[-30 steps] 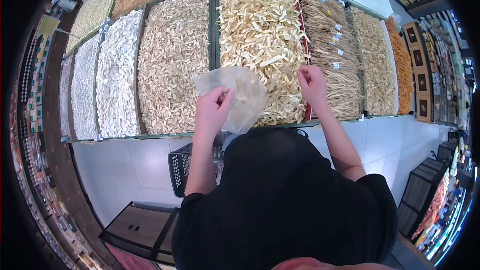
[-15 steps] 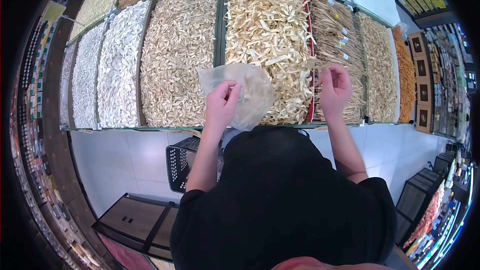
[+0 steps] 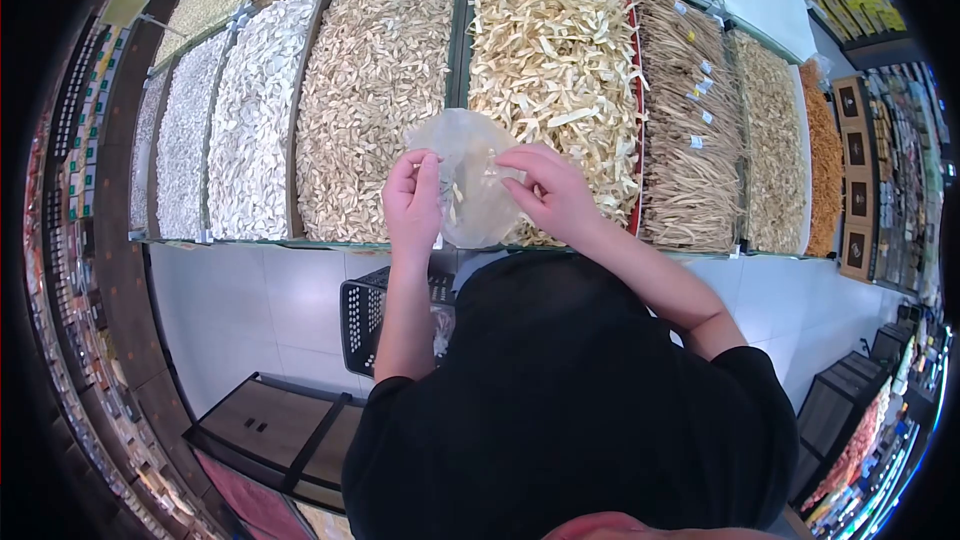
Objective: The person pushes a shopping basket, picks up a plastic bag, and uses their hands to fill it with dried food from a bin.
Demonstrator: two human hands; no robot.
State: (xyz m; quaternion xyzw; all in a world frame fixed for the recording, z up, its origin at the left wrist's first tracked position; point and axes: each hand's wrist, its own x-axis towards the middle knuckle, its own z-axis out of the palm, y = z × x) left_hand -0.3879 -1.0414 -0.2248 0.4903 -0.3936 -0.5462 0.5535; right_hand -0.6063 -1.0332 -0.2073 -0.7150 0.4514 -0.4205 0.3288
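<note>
A clear plastic bag (image 3: 470, 190) hangs in front of me, over the near edge of the bins, with a few pale pieces showing in or behind it. My left hand (image 3: 412, 202) pinches the bag's left side. At the bag's right side is my right hand (image 3: 550, 190), its thumb and fingers curled with a gap between them; pale slices are near its fingertips. Behind the bag lie a bin of pale yellow strips (image 3: 550, 50) and a bin of beige slices (image 3: 375, 90).
Bins of white slices (image 3: 255, 120), brown sticks (image 3: 690, 120) and orange pieces (image 3: 825, 160) run along the counter. A black basket (image 3: 362, 325) is below its edge at the left. A dark crate (image 3: 265, 430) stands on the floor behind it.
My right hand has moved left from above the brown sticks to the bag. My left hand and the bag have shifted slightly left, and the view has shifted a little.
</note>
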